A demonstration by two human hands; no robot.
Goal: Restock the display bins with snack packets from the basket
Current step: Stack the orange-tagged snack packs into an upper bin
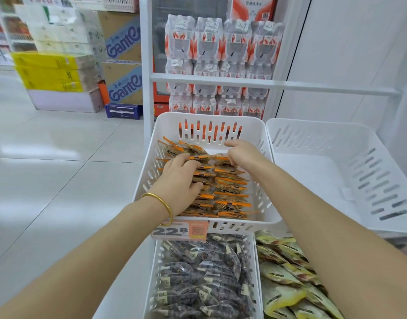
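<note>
A white slotted display bin [221, 123] on the upper tier holds two rows of clear snack packets with orange top strips [230, 196]. My left hand [179, 178], with a gold bangle on its wrist, lies on the left row, fingers curled over the packets. My right hand [241, 155] reaches into the far part of the bin and pinches packets of the right row, its index finger pointing left. No basket is in view.
An empty white bin [382, 203] stands to the right. Below are a bin of dark snack packets [202, 272] and a bin of yellow-green packets [287, 279]. An orange price tag [179, 230] hangs on the bin's front. Bottled water packs [221, 65] are stacked behind; cartons stand at left.
</note>
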